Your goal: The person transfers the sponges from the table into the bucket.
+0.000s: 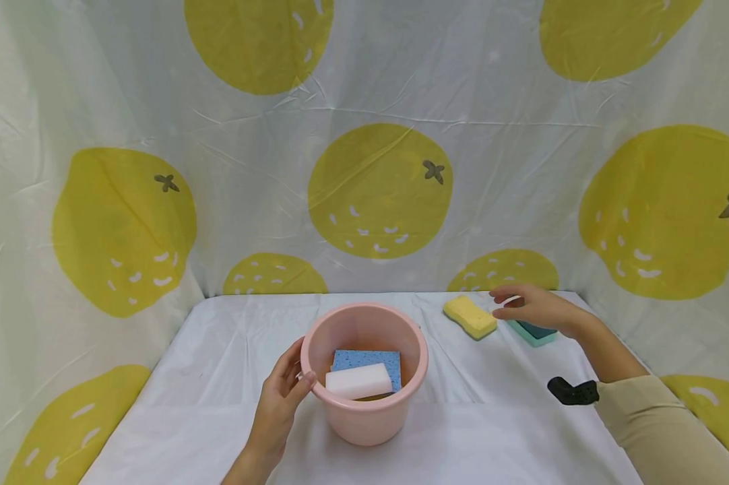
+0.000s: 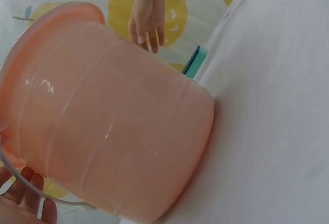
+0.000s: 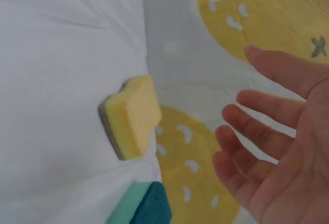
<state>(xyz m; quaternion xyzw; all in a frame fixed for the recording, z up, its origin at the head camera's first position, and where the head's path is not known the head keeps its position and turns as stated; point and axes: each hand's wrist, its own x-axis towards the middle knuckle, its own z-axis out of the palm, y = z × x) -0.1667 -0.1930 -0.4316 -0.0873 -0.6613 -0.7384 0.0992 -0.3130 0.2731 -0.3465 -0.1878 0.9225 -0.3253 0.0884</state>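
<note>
A pink bucket (image 1: 367,421) stands on the white cloth, holding a blue speckled sponge (image 1: 364,360) and a white sponge block (image 1: 358,381). At its left side my left hand (image 1: 282,387) grips the rim, thumb toward the front. In the left wrist view, those fingers (image 2: 32,196) lie by the bucket's thin handle (image 2: 64,202). My right hand (image 1: 540,310) hovers, fingers loosely bent and holding nothing, over a teal sponge (image 1: 537,335) that it partly hides. Just left of that hand lies a yellow sponge (image 1: 470,316) with a grey underside, plainly seen in the right wrist view.
White cloth (image 1: 492,438) covers the table. A curtain (image 1: 510,188) printed with yellow fruit hangs behind it and along both sides. On the right forearm are a beige sleeve (image 1: 655,417) and a black strap (image 1: 573,391). An orange-brown surface shows beneath the sponges in the bucket.
</note>
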